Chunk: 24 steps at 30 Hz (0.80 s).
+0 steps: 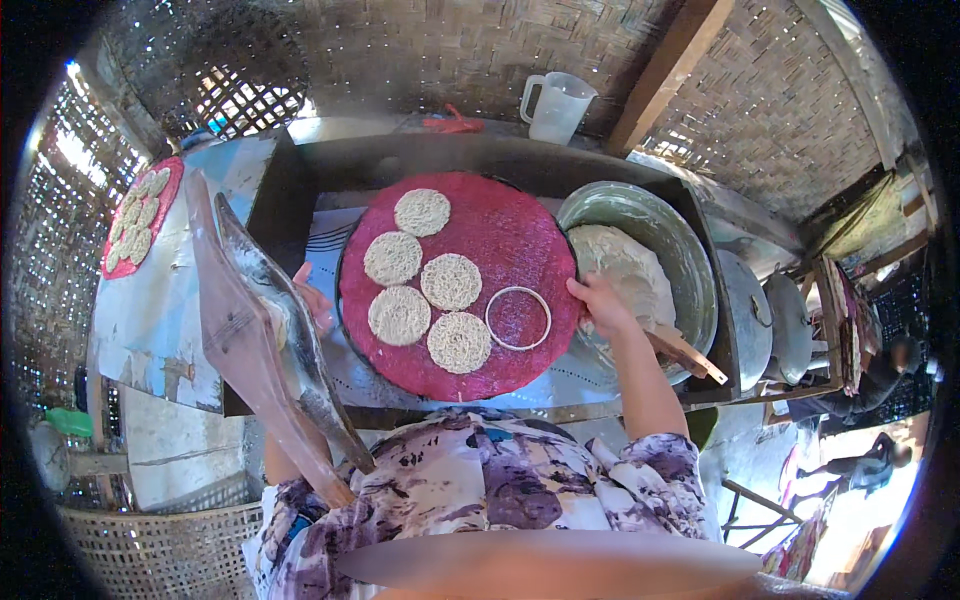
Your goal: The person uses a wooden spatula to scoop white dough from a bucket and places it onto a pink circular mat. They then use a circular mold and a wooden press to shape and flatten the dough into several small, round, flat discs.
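Observation:
A round tray with a pink-red surface [530, 245] lies in front of me. Several round, pale noodle-like patties [399, 316] sit on its left and middle part, and a thin white ring [518, 318] lies flat at its right. At the tray's right rim is my right hand [601, 304], its thumb over the edge and the fingers beneath hidden. Beyond the left rim my left hand [316, 298] shows stretched fingers, apart from the tray; the rest is hidden behind a long wooden two-handled press [243, 322] that leans across my left arm.
A large basin [700, 300] with pale dough [625, 270] and a wooden paddle [690, 355] stands right of the tray. Farther off are a clear jug [557, 108] and a smaller red tray of patties [116, 262]. Metal lids [745, 320] lean at the right.

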### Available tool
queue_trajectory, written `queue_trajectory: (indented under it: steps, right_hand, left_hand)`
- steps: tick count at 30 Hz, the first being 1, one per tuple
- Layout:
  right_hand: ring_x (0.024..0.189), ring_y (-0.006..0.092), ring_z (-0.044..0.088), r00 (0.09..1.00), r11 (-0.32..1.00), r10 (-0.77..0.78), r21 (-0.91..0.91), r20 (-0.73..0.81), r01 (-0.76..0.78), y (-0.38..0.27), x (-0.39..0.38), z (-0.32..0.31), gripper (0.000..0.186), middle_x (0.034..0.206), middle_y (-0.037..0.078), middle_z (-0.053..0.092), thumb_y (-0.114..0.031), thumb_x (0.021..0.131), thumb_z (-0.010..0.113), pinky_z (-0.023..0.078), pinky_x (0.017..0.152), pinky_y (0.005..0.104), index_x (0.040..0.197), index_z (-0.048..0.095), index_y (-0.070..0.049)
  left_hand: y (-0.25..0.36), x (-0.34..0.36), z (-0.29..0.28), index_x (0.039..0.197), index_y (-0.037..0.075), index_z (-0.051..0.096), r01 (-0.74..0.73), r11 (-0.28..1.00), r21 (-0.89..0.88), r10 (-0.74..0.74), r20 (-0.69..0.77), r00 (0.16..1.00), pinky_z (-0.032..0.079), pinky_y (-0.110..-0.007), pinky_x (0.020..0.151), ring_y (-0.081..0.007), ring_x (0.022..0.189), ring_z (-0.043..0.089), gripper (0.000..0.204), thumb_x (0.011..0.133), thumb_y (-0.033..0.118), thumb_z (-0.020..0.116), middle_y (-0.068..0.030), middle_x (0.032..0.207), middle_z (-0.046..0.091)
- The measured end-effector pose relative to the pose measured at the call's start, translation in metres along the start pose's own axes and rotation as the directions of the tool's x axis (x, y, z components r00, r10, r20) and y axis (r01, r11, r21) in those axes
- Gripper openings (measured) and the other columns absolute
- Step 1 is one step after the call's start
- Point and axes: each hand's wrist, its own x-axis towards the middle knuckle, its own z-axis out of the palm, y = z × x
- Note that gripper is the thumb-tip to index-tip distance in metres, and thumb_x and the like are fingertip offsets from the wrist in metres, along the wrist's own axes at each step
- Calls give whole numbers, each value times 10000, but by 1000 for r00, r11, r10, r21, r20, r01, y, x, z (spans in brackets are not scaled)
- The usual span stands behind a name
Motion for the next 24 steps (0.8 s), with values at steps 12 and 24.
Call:
queue_trajectory:
  steps: [12,24]
  right_hand:
    - [674,181,577,920,842,205,419,335,-340,40,-90,85,323,912,78,574,-233,833,550,513,582,316,1102,460,-79]
    - [700,164,583,897,724,-366,-530,248,442,-41,-94,87,329,781,103,609,-352,813,543,447,618,276,872,604,-34]
  left_hand:
    - [29,-6,16,678,100,510,61,984,167,-56,-31,998,250,-460,998,-128,642,533,184,645,20,673,5,619,503]
    - [8,-19,19,831,88,486,232,909,347,-203,-119,972,330,-400,931,-167,672,554,166,742,154,610,-20,704,529]
